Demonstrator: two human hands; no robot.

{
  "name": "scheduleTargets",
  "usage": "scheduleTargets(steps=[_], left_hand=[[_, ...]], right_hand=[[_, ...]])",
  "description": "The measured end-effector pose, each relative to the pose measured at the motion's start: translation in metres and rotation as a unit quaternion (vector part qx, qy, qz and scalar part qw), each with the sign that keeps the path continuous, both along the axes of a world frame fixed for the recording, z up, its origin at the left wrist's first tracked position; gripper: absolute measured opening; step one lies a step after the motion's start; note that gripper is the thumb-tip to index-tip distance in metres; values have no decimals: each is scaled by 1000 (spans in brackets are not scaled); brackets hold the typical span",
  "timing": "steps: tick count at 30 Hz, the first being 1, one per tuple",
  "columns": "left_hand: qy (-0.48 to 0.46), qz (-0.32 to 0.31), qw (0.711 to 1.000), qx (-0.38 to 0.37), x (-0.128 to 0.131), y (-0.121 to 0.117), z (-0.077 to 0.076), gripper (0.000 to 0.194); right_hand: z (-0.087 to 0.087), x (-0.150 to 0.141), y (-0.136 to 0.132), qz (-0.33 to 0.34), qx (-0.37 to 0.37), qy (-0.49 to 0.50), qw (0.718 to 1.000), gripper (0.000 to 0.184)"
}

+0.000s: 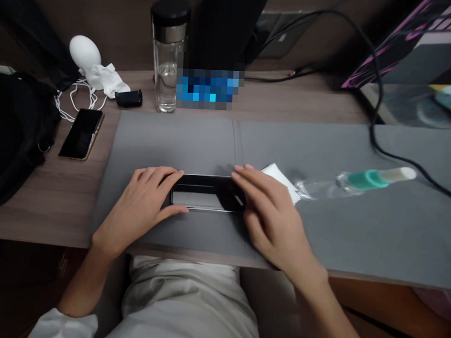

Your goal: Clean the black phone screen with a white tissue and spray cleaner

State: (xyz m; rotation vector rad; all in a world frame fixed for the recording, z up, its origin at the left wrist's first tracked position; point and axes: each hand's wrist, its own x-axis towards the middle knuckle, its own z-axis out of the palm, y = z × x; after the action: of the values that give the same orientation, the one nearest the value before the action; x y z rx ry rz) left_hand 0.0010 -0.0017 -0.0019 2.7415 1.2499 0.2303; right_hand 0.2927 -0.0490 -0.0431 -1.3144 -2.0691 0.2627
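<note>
A black glossy smartphone [205, 193] lies screen up and sideways on the grey desk mat [167, 141], its face mirroring light and a dark shape. My left hand [142, 200] grips its left end, thumb on the near edge and fingers at the far edge. At the other end, my right hand [274, 211] holds the phone with its fingers close together, covering that corner. A white wipe or tissue [279, 179] shows beyond my right hand, partly hidden by it. Touching or close to the wipe is a clear bottle [322, 188] with a teal and white top.
Another phone [81, 134] lies on the wooden desk at left, by a black bag [17, 135]. Behind it are white cables, a crumpled tissue [108, 79], a white egg-shaped object [84, 52] and a small black item [129, 98]. A glass water bottle [167, 62] stands upright. A black cable [377, 106] crosses the right side.
</note>
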Motion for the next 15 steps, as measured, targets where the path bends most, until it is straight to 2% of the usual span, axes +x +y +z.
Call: scheduleTargets(steps=[2, 6, 10, 15], left_hand=[[-3, 6, 1000, 0, 1, -1, -1, 67], [-30, 23, 999, -16, 2, -1, -3, 62], [-41, 28, 998, -28, 0, -2, -4, 57], [-41, 31, 998, -28, -1, -1, -6, 54]], right_hand=[[5, -12, 0, 37, 41, -50, 997, 71], [15, -44, 5, 106, 44, -104, 988, 58], [20, -67, 13, 109, 40, -109, 987, 48], [18, -75, 14, 107, 25, -99, 989, 48]])
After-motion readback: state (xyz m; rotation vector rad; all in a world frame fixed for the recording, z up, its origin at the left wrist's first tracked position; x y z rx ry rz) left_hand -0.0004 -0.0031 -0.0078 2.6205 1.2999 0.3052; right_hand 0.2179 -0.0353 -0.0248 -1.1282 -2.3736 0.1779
